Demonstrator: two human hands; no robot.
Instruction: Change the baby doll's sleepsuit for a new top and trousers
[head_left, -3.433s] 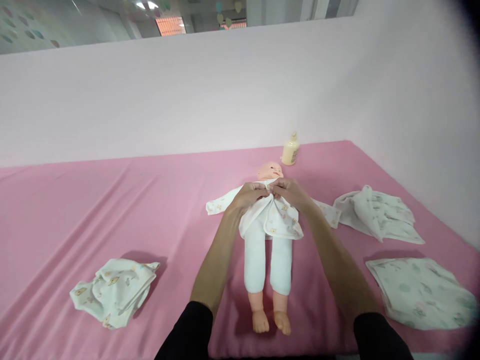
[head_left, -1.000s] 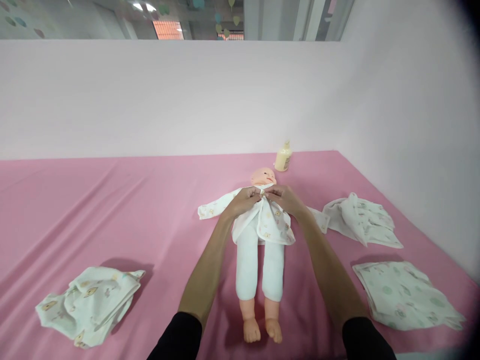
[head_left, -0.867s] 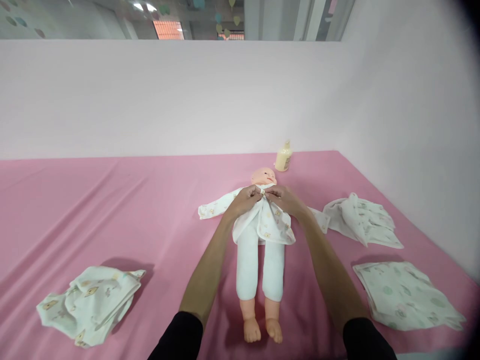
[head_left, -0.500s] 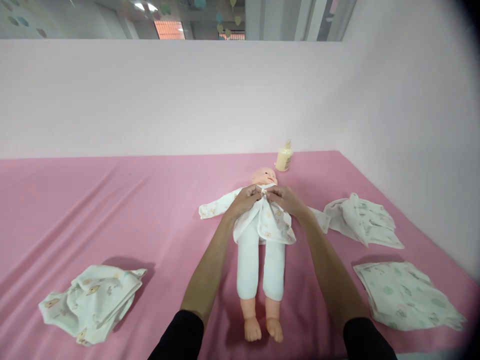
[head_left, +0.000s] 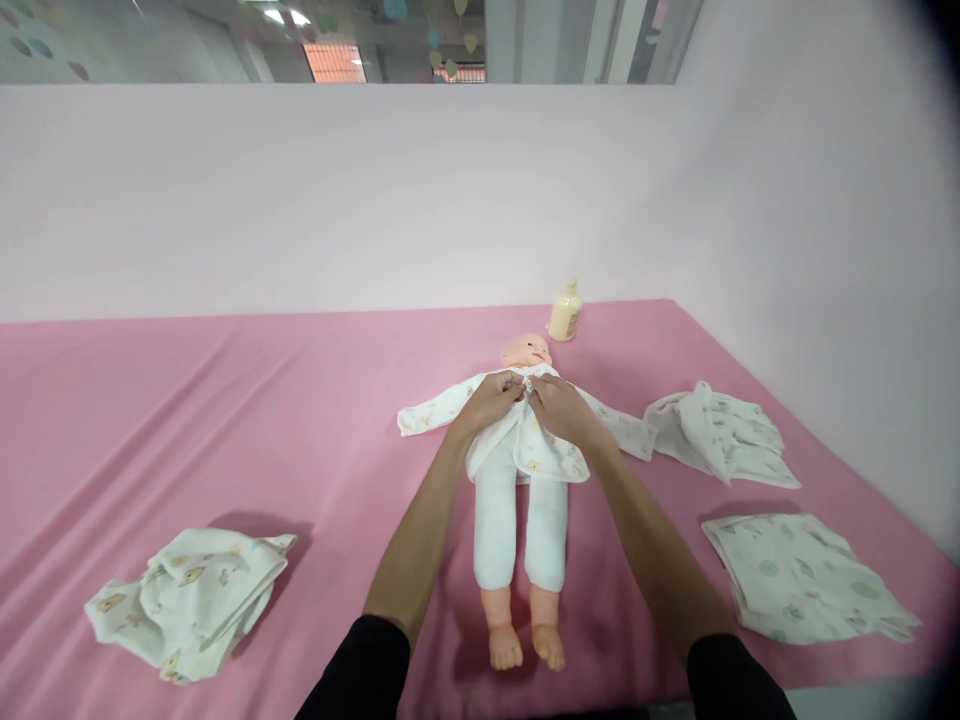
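A baby doll (head_left: 504, 628) lies on its back with its head away from me and bare feet toward me. It wears a white patterned baby jacket (head_left: 551, 452), sleeves spread to both sides, the front parting below the chest. My left hand (head_left: 491, 398) pinches the jacket's front edge at the upper chest. Right beside it, my right hand (head_left: 561, 405) has its fingers closed on the other side of the same opening. The fingertips almost meet, and whatever small fastening lies between them is too small to make out. White covering shows on the doll's legs.
A pale yellow pump bottle (head_left: 565, 314) stands behind the doll's head. Folded patterned baby clothes (head_left: 191, 600) lie at the left, with another white garment (head_left: 724, 435) and a green-dotted cloth (head_left: 806, 578) at the right. Pink sheeting (head_left: 322, 460) covers the surface, bounded by white walls.
My right hand has turned slightly and its forearm has shifted left, showing more of the jacket's right sleeve. My left hand stays at the chest. The view has shifted slightly.
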